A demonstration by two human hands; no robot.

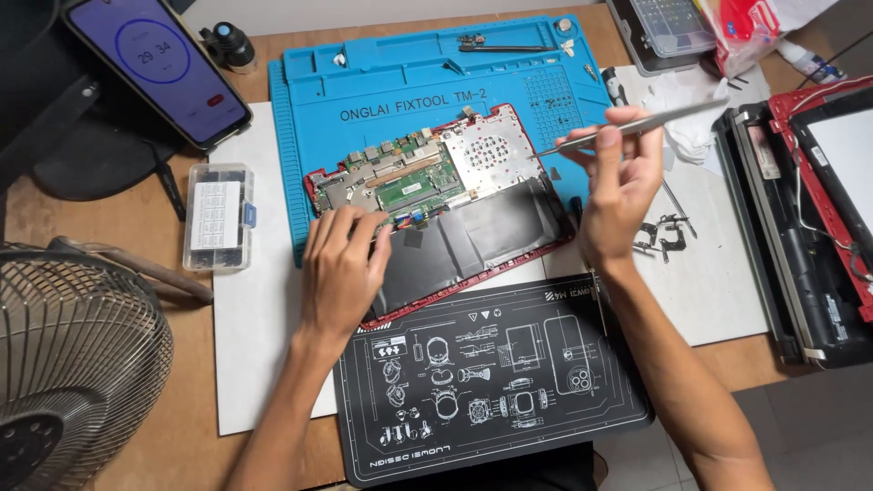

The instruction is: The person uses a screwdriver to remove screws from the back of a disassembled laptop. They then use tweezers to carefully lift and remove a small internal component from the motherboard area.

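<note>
An opened red laptop base (509, 123) lies on a blue repair mat (364, 91), its green circuit board (405, 182) and flat black battery (482, 227) exposed. My left hand (341, 268) rests flat on the base's near left corner, fingertips by the board's lower edge. My right hand (618, 177) hovers over the base's right edge and holds silver tweezers (655, 123), their tips pointing left above the perforated metal plate (486, 150).
A black printed mat (491, 382) lies in front. A phone (155, 64) showing a timer leans at far left, with a clear parts box (216, 216) below it. A fan (64, 364) stands at lower left. The detached laptop lid (818, 209) lies on the right, with loose hinges (664, 236) nearby.
</note>
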